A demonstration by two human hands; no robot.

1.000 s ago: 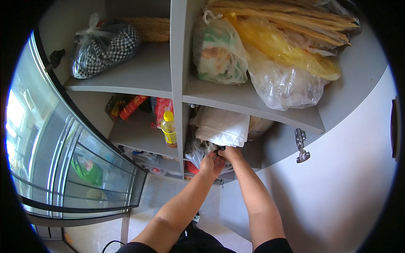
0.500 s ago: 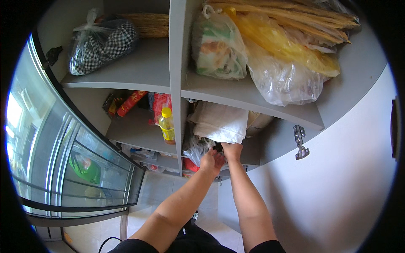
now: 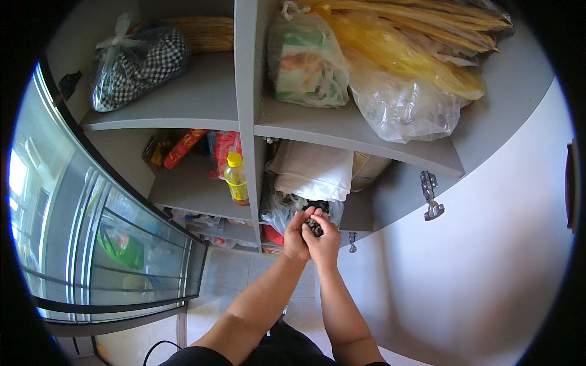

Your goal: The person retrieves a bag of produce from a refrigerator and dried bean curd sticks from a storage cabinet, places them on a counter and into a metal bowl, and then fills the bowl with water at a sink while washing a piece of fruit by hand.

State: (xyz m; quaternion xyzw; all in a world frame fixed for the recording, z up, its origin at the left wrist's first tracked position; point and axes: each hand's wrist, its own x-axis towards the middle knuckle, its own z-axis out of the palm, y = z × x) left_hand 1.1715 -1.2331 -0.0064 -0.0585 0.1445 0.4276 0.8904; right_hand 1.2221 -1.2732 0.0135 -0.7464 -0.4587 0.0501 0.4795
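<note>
In front of the middle right shelf, my left hand (image 3: 296, 236) and my right hand (image 3: 324, 243) are pressed together in a cup, fingers curled. Between the palms sits a dark lumpy thing with pale flecks (image 3: 315, 227); its kind is too small to tell. Just beyond my fingertips, a clear plastic bag (image 3: 278, 208) with something black in its mouth rests on the shelf. A white cloth bag (image 3: 314, 174) lies above and behind it, its front edge hanging toward my hands.
An open cabinet door with a metal hinge (image 3: 432, 198) stands right. Left of the divider (image 3: 245, 91) are a yellow-capped bottle (image 3: 236, 180) and red packages (image 3: 227, 146). Overhead, plastic bags (image 3: 406, 107) hang over the shelf edge. A glass door (image 3: 131, 244) is at left.
My right hand has come out from under the white cloth bag and joined my left hand. Both have drawn slightly toward me, with the dark lumpy thing now showing between them.
</note>
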